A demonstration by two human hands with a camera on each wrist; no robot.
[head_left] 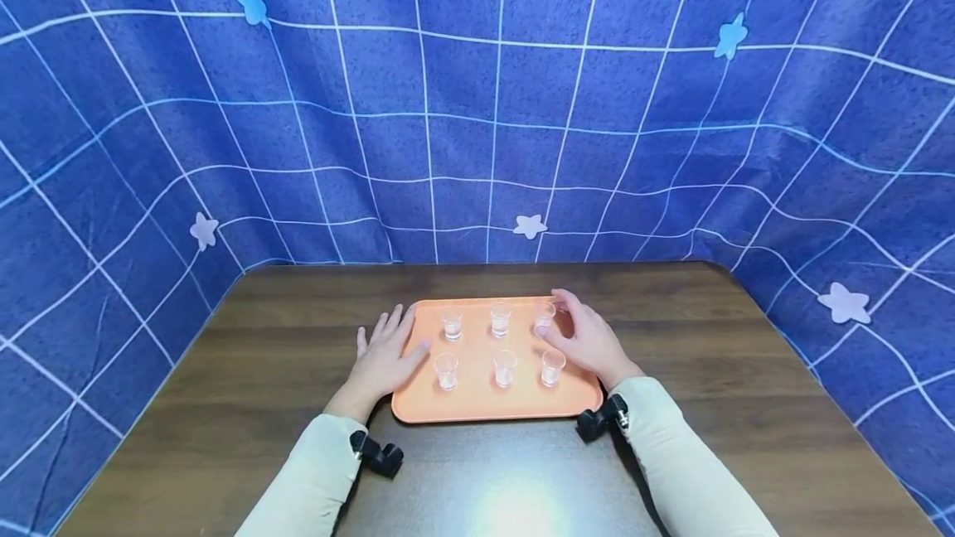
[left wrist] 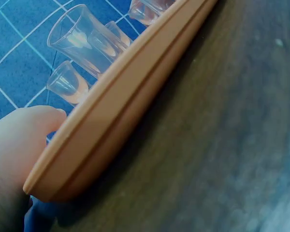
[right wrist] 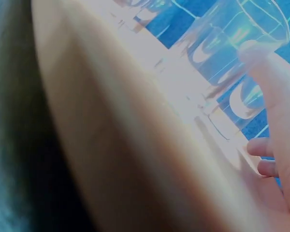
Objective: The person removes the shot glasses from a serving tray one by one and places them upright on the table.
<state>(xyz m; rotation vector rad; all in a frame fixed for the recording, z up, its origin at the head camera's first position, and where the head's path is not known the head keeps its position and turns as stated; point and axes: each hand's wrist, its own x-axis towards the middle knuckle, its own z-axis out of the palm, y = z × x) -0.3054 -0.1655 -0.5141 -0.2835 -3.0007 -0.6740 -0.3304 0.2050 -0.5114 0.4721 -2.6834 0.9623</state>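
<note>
An orange tray [head_left: 477, 406] lies on the table, bearing several small clear glasses in a back row and a front row. My left hand [head_left: 382, 361] rests at the tray's left edge, its fingers spread and the thumb over the rim. At the tray's right side, my right hand [head_left: 589, 342] holds the back right glass [head_left: 544, 317] between thumb and forefinger. Just in front of that hand stands the front right glass [head_left: 552, 369]. In the right wrist view the thumb [right wrist: 275, 92] overlaps a glass rim. The left wrist view shows a near glass [left wrist: 82, 43] above the tray wall.
The tray sits on a dark wooden table [head_left: 224, 404], with a bright glare spot near its front. A blue curtain [head_left: 462, 147] with white grid lines and stars hangs behind and at both sides. Each wrist wears a black camera, including the left one [head_left: 379, 456].
</note>
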